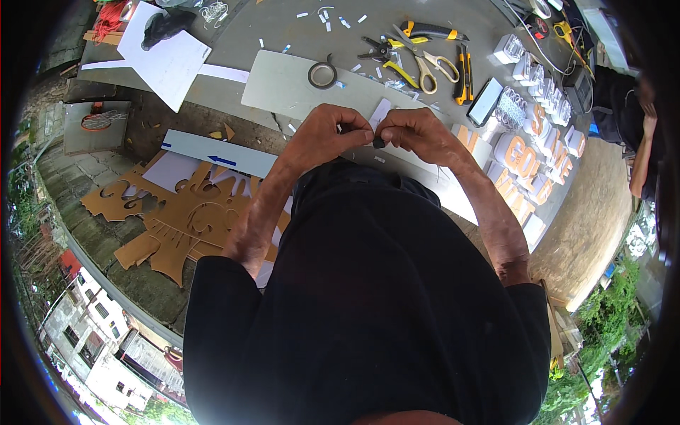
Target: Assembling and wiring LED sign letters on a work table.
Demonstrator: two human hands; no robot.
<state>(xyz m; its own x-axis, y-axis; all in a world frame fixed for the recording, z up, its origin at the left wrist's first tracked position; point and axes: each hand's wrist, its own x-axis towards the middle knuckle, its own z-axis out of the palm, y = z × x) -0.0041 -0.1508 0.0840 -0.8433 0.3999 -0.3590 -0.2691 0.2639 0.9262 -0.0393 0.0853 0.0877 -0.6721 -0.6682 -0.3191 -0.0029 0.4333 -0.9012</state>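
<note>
Just in front of my body, my left hand (pixel 330 133) and my right hand (pixel 421 133) meet with their fingertips pinched together. A small dark, crumpled piece (pixel 379 143) sits between them; its kind is too small to make out. A narrow white strip (pixel 380 112) lies just beyond the fingertips. Past my left hand, a roll of black tape (pixel 322 75) rests on a flat grey panel (pixel 276 83). Beyond my right hand lie scissors with pale handles (pixel 427 74), yellow-and-black pliers (pixel 386 55) and a yellow-and-black utility knife (pixel 464 76).
Letter-shaped pieces (pixel 524 157) and clear-wrapped bundles (pixel 528 69) crowd the table's right side, near a phone (pixel 485 102). Brown cut-out sheets (pixel 202 212) lie low on the left. A white board (pixel 159 60) overhangs the table edge. Another person's arm (pixel 643 145) shows at far right.
</note>
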